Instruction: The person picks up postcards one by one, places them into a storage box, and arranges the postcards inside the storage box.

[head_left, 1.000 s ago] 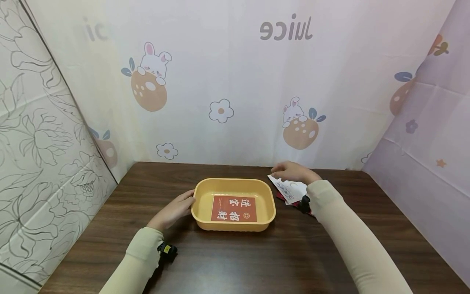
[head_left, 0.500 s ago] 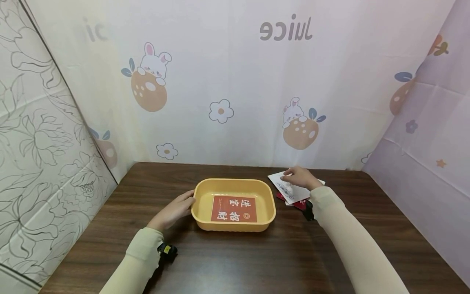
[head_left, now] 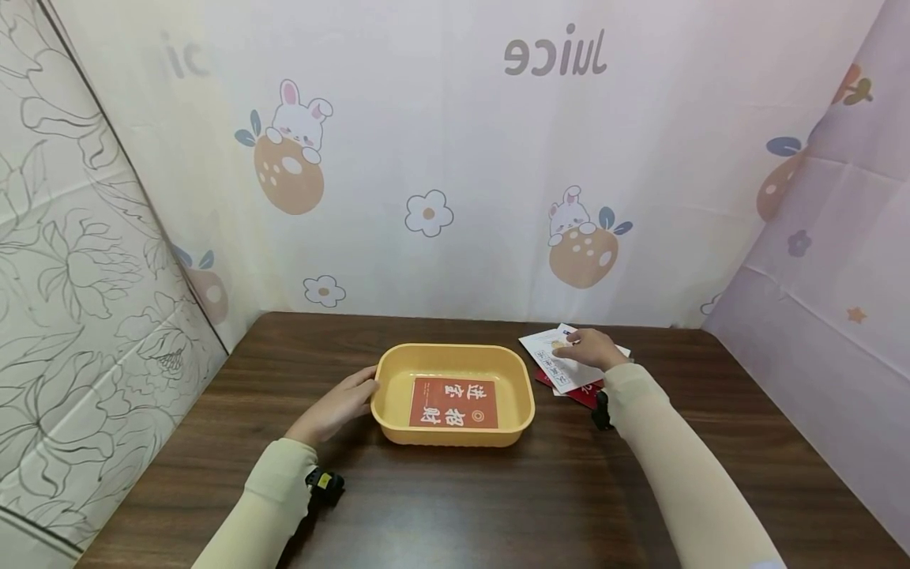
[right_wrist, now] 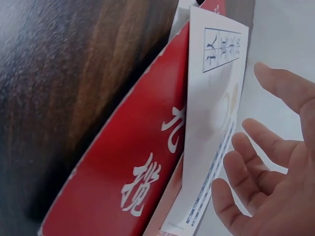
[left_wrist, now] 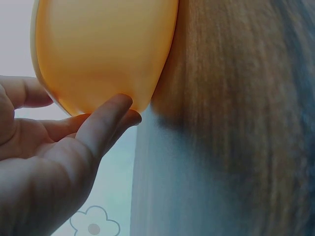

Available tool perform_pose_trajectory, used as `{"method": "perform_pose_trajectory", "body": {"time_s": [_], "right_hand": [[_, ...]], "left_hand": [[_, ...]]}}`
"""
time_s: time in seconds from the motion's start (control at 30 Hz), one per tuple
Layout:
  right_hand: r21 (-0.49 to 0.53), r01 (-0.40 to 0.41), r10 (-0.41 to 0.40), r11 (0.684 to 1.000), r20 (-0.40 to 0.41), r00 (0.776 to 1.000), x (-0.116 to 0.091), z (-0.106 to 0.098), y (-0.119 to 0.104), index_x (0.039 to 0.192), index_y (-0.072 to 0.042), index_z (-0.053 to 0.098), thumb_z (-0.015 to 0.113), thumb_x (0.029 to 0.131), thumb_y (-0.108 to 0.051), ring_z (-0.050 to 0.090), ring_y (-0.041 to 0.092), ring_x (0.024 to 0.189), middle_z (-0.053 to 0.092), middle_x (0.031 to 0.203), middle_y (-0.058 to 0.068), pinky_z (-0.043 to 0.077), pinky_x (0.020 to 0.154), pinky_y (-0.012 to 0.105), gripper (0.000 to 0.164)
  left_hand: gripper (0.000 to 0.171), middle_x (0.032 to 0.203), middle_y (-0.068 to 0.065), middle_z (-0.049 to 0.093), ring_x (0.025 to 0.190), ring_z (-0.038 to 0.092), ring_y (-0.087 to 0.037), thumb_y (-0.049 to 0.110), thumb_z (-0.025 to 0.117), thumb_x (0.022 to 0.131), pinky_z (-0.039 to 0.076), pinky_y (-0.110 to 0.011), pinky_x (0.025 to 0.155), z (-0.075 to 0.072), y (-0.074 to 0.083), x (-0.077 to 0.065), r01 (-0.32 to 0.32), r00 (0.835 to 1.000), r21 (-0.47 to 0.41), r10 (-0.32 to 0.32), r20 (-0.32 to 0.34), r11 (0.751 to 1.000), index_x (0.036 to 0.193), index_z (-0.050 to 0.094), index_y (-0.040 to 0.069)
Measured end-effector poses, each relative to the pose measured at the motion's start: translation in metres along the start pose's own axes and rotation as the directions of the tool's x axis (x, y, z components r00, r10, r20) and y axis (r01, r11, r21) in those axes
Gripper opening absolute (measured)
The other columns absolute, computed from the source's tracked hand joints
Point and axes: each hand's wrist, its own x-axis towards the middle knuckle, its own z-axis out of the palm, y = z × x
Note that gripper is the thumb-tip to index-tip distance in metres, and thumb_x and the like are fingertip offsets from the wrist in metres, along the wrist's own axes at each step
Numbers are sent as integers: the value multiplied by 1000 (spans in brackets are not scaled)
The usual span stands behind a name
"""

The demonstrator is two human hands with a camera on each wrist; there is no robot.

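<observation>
A yellow plastic tray (head_left: 455,437) stands mid-table with a red card (head_left: 455,401) bearing white characters lying flat in it. My left hand (head_left: 340,407) holds the tray's left end; in the left wrist view its fingers lie on the outer wall and the thumb is at the rim. To the right of the tray lies a fanned stack of cards. A white card (head_left: 558,370) with boxed characters is on top, and a red card (right_wrist: 133,162) shows underneath. Over the stack is my right hand (head_left: 596,349), fingers loosely bent and apart from the thumb, nothing between them.
The dark wood table (head_left: 455,506) reaches back to a printed curtain (head_left: 426,118) close behind the cards. Cloth panels stand at both sides. A black wrist camera (head_left: 325,485) sits on the left wrist, another below the right one.
My right hand has come slightly right and down over the cards. A second white corner now shows behind the top card. My left hand and the tray have stayed in place.
</observation>
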Motion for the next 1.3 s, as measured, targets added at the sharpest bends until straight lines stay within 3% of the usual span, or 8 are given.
{"method": "perform_pose_trajectory", "body": {"time_s": [0.33, 0.57, 1.3], "right_hand": [[-57, -36, 38, 998, 36, 999, -9, 0, -1, 137, 13, 49, 68, 91, -44, 42, 52, 126, 46, 140, 35, 31, 105, 70, 76], [-36, -77, 77, 996, 16, 997, -7, 5, 4, 139, 15, 43, 74, 86, -46, 47, 49, 118, 48, 137, 36, 39, 102, 62, 87], [61, -95, 96, 994, -14, 995, 1, 11, 15, 141, 11, 38, 79, 85, -42, 48, 43, 112, 48, 135, 33, 44, 99, 56, 88]], "left_hand": [[53, 156, -28, 30, 136, 43, -38, 15, 34, 108, 40, -51, 109, 0, 2, 0, 9, 1000, 4, -9, 2, 1000, 156, 23, -5], [53, 156, -28, 30, 137, 42, -38, 15, 34, 108, 40, -51, 109, 0, 2, 0, 14, 1000, 3, -14, 0, 1000, 156, 22, -4], [53, 156, -28, 31, 136, 42, -39, 13, 33, 108, 42, -51, 107, 3, 4, -1, 16, 1000, 8, -16, -16, 1000, 156, 22, -5]]}}
